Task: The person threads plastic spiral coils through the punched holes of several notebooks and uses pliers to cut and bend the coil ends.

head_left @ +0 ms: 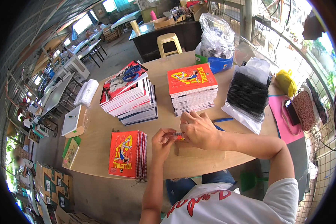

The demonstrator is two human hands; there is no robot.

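In front of me, my left hand [163, 142] pinches the left end of a short visible stretch of dark binding wire [179, 133]. My right hand [201, 130] is curled over the wire's other end, fingertips pressed down. A red-orange edge, seemingly a notebook, shows just below the wire; the right hand hides most of it. Under the right forearm lies a flat tan board [201, 152]. Blue-handled pliers [223, 120] lie beyond the right wrist. Left of my left hand stands a stack of wire-bound red-orange notebooks [121, 154].
Farther back are a stack of red-orange notebooks [192, 76] without visible wire and a taller stack of booklets [128, 102] topped by blue-handled scissors [131, 73]. Black binding wires [246, 93] lie on white wrapping at right. A plastic bag [217, 37] stands behind. A pink sheet [279, 112] borders the right.
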